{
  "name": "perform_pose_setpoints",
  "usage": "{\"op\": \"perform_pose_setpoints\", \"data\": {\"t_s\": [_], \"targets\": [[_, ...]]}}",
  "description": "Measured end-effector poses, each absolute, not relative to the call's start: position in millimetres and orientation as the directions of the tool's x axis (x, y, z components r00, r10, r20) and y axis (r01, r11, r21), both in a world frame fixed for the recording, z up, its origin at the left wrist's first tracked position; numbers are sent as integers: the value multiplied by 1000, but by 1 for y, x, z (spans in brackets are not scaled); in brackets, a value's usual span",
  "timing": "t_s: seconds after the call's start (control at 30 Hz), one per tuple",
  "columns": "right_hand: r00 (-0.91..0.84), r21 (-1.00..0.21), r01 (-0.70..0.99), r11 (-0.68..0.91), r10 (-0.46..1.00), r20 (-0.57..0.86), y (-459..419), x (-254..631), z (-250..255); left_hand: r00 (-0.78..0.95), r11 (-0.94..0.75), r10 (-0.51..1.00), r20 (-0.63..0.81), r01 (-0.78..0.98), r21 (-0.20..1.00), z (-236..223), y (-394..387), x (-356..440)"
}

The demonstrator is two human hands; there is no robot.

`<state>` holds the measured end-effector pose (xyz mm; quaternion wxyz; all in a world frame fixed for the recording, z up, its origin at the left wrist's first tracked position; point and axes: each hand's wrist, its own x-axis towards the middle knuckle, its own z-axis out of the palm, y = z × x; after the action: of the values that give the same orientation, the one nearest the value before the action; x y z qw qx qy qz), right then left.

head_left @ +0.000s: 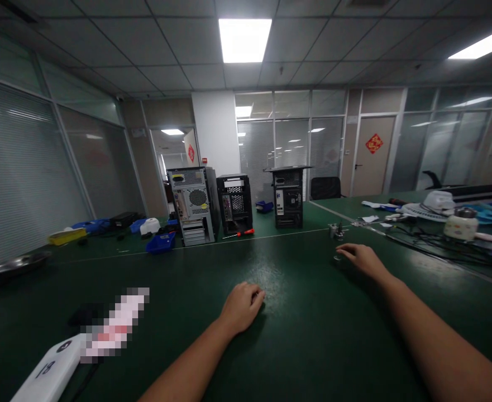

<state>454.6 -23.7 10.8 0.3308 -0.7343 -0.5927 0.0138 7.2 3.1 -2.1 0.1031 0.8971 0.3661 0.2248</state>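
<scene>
My left hand [242, 307] rests on the green tabletop [296, 346] with its fingers curled in, and no object shows in it. Farther forward and to the right, my right hand [363, 260] reaches low over the table, thumb and forefinger brought together. Just under those fingertips is a small shiny ring-like piece [337, 258]; whether they grip it is too small to tell. Slightly beyond stands a cluster of small metal parts [335, 230], apart from the hand.
Three computer cases stand at the back: a grey one [195, 204], an open black one [235, 204] and another black one [288, 198]. A red screwdriver [246, 232] and a blue bin [161, 242] lie nearby. Cables [434, 240] spread at right; a white device [48, 371] is front left.
</scene>
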Motion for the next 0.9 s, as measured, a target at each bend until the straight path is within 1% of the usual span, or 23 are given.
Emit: {"op": "perform_pose_setpoints", "data": {"t_s": [0.27, 0.5, 0.63, 0.9], "targets": [[315, -506, 856, -108, 884, 345, -19, 446, 0, 633, -710, 704, 322, 617, 340, -2, 2, 7], [310, -508, 856, -96, 882, 355, -19, 449, 2, 645, -722, 692, 325, 607, 333, -2, 3, 6], [319, -518, 849, -109, 886, 336, -20, 448, 3, 647, -723, 690, 323, 605, 333, -1, 2, 5], [309, -485, 865, -131, 900, 307, -19, 446, 4, 647, -716, 698, 308, 615, 329, 0, 1, 5]]}}
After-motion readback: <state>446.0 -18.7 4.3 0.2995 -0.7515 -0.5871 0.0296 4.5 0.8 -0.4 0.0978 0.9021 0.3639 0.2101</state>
